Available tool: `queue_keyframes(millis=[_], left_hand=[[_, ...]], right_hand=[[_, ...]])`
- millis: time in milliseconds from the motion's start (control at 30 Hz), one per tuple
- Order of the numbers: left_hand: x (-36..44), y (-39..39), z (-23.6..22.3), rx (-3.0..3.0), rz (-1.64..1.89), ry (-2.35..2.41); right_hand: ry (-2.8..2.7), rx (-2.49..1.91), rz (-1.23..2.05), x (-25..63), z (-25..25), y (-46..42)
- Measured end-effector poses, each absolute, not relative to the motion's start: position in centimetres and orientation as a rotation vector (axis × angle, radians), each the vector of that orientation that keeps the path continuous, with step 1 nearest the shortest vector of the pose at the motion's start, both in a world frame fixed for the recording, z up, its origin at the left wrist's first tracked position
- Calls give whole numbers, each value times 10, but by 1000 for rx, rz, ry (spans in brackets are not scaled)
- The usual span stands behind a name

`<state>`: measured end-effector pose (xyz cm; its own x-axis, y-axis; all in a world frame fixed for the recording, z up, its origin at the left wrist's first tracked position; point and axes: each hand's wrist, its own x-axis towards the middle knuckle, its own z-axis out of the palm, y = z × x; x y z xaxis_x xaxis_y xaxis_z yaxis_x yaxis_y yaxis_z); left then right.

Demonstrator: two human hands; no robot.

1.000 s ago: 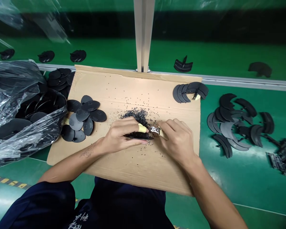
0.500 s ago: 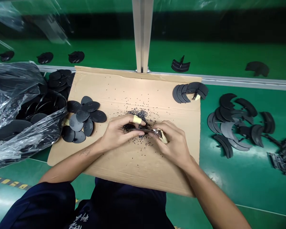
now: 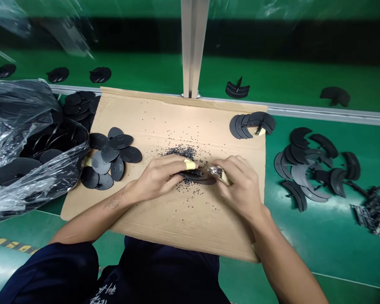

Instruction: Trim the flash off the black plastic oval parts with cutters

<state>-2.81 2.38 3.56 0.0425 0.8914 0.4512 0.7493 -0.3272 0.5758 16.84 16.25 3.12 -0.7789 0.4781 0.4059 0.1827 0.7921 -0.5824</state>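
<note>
My left hand (image 3: pixel 155 179) is clenched on a black plastic piece (image 3: pixel 198 178), and my right hand (image 3: pixel 240 185) pinches a taped metal blade (image 3: pixel 217 172) at its end, working low over black shavings (image 3: pixel 180 152) on the cardboard sheet (image 3: pixel 177 219). There's open cardboard toward me; black oval pieces (image 3: pixel 114 154) sit left beside a plastic bag (image 3: pixel 19 169), and curved black pieces (image 3: pixel 299 175) lie right on the green desk (image 3: pixel 304 249).

cardboard sheet (image 3: pixel 177 223) on green bench (image 3: pixel 329 249), holding black discs (image 3: pixel 109 153)

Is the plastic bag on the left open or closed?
Open: the mouth of the clear plastic bag gapes wide, with black plastic pieces showing inside.
</note>
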Motion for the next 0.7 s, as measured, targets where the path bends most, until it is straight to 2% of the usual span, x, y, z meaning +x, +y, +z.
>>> queue_keyframes(millis=[100,467,700], left_hand=[[-26,24,37,2049,1207,1637],[-24,24,39,2004,1254,1567],[-21,25,36,1975,1322,1521]], right_hand=[[-2548,-422,573,168,25,162],[-2544,-401,597,170,26,159],[-2552,-384,431,171,27,158]])
